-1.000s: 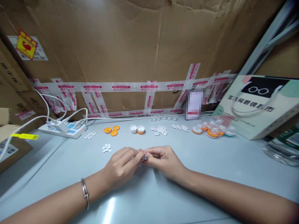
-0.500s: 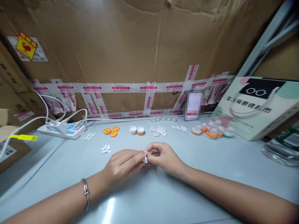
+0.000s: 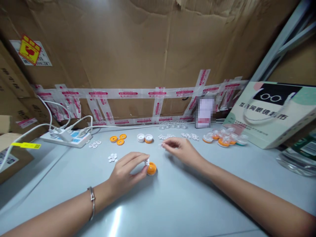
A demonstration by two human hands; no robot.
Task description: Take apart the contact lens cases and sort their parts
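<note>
My left hand [image 3: 129, 169] pinches a small white plastic piece [image 3: 147, 162] between thumb and fingertips. Right beside those fingertips an orange round cap [image 3: 152, 168] stands on the table; whether the thumb touches it I cannot tell. My right hand [image 3: 181, 149] is further back and to the right, its thumb and index finger closed on something small and whitish, too blurred to name. Just behind that hand lies a group of small white cut-out pieces [image 3: 166, 136], partly covered by the fingers.
Along the back stand orange rings [image 3: 120, 142], white round caps [image 3: 140, 138], clear domes [image 3: 174, 125] and finished-looking domed pieces [image 3: 223, 141]. White discs [image 3: 113, 158] lie left. A power strip [image 3: 74, 141], phone [image 3: 204, 112], paper bag [image 3: 266, 112] and clear bottle [image 3: 298, 154] surround them.
My hands have parted: the right one moved back towards the white pieces. The orange cap, mostly hidden between the fingers before, now shows beside my left hand.
</note>
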